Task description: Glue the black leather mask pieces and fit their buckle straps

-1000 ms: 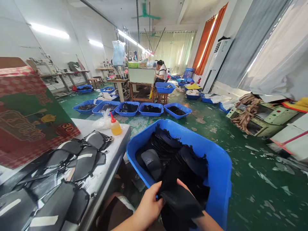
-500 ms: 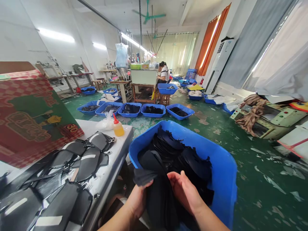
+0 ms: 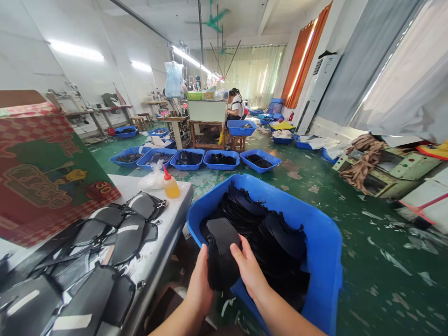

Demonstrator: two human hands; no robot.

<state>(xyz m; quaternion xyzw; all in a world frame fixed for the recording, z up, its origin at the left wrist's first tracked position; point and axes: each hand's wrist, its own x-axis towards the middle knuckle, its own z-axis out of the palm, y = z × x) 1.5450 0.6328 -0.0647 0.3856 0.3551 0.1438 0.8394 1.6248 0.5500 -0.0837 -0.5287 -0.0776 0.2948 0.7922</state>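
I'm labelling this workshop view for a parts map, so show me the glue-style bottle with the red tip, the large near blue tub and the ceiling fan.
Red-tipped bottle [image 3: 171, 188]: head view, its yellow lower body.
Large blue tub [image 3: 324, 252]: head view, inner right wall.
Ceiling fan [image 3: 211, 21]: head view, its hub.

Smooth, slightly glossy blue plastic tub [image 3: 320, 233]; matt black cloth-like pieces [image 3: 241, 205].
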